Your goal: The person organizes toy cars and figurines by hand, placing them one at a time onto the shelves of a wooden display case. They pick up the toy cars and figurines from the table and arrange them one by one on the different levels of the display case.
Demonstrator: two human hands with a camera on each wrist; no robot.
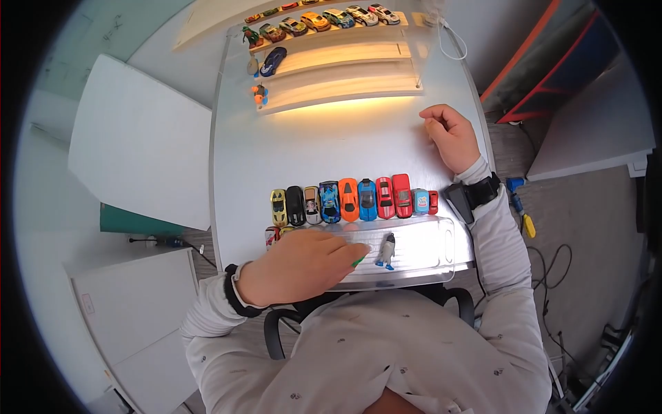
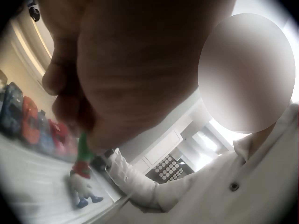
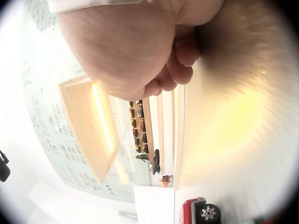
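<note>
In the head view, the left hand (image 1: 303, 265) is over the left part of a clear tray (image 1: 427, 241), pinching a small green thing (image 1: 358, 261). The left wrist view shows this green thing (image 2: 84, 148) below the fingertips, with some red under it; its full shape is hidden. A small grey and white figure with blue feet (image 1: 387, 251) lies in the tray, right of that hand. The right hand (image 1: 453, 138) rests above the table's right side, fingers loosely curled, holding nothing. A row of toy cars (image 1: 349, 200) stands just behind the tray.
A lit wooden tiered shelf (image 1: 338, 90) at the back holds several toy cars, a dark blue car (image 1: 273, 62) and small figures. Partly behind the left hand is a red and white car (image 1: 272, 236). A black device (image 1: 459, 201) sits by the right wrist.
</note>
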